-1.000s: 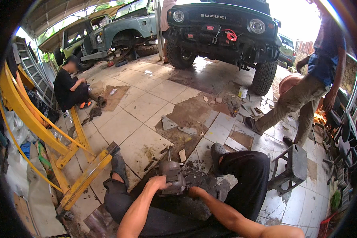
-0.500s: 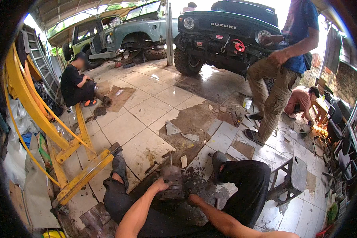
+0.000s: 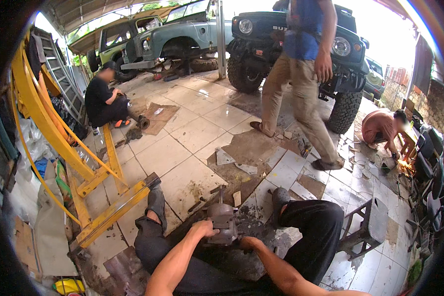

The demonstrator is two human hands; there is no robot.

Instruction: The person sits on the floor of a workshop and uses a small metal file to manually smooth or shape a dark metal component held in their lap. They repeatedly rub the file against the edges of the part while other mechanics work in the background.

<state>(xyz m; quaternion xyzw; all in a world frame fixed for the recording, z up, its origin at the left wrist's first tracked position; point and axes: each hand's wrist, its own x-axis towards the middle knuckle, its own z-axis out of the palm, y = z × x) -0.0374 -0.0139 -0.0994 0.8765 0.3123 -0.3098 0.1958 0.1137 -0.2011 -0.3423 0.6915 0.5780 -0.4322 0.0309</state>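
A dirty grey metal gearbox-like housing (image 3: 222, 217), with a thin shaft (image 3: 221, 195) standing up from its far end, sits on the floor between my legs. My left hand (image 3: 203, 229) grips the housing's left side, fingers curled over the edge. At its lower right, my right hand (image 3: 250, 243) is closed, its fingertips hidden against the dark underside. What it holds, if anything, I cannot make out. Dark greasy patches and small scraps lie around the housing.
A yellow steel hoist frame (image 3: 108, 207) stands at left, a grey plastic stool (image 3: 367, 227) at right. Broken tiles (image 3: 227, 157) lie ahead. One person (image 3: 103, 96) crouches left; another (image 3: 380, 128) bends near sparks (image 3: 406, 166). A third (image 3: 301, 84) walks before a dark off-road vehicle (image 3: 246, 64).
The standing person has stepped leftward in front of the dark vehicle, legs now apart in stride. My view has shifted slightly; both hands stay at the housing, the left still gripping its side.
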